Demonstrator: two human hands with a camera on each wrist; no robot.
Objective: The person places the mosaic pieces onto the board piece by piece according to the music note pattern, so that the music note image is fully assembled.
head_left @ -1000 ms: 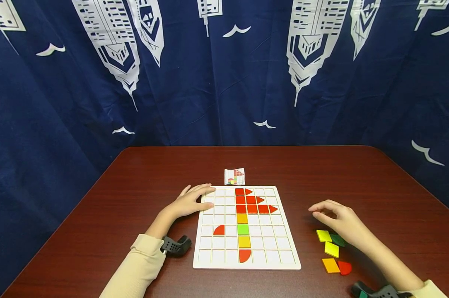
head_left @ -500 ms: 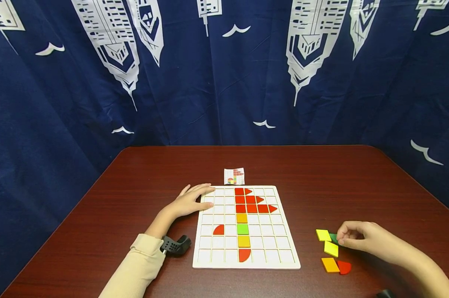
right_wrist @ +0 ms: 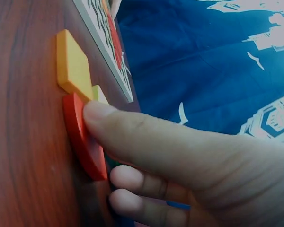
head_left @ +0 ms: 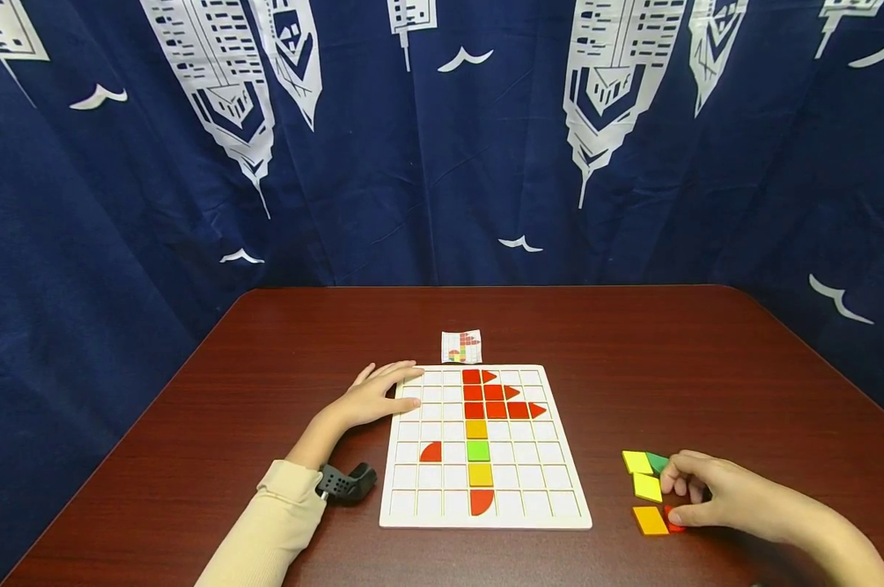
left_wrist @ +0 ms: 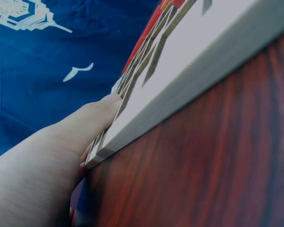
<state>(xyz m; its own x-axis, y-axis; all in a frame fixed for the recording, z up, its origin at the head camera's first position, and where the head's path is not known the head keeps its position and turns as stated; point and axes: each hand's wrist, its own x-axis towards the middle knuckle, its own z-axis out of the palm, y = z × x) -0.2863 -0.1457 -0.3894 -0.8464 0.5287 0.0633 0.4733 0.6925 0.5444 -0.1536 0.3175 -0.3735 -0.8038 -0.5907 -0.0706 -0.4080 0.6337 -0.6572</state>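
Note:
In the head view my left hand (head_left: 372, 399) rests on the upper left of a white grid board (head_left: 533, 507), thumb and fingers spread over its edge. The left wrist view shows that thumb lying along the board (left_wrist: 189, 75). My right hand (head_left: 721, 493) is low over loose tiles to the board's right. Its thumb touches a red quarter-circle tile (right_wrist: 80, 135), partly covered by the hand in the head view. The other fingers are bent, the index fingertip beside a yellow square tile (head_left: 647, 487) and a green tile (head_left: 656, 463).
Another yellow tile (head_left: 636, 462) and an orange square tile (head_left: 650, 521) lie beside these. On the board are red tiles (head_left: 496, 411), orange tiles and a light green square (head_left: 478, 451). A small pattern card (head_left: 461, 347) is behind the board. A blue printed curtain (head_left: 383, 187) hangs beyond the table.
My right hand has come down from above the loose tiles, first to the green tile, then nearer to the red one. One yellow tile has shifted slightly left. The left hand stays put.

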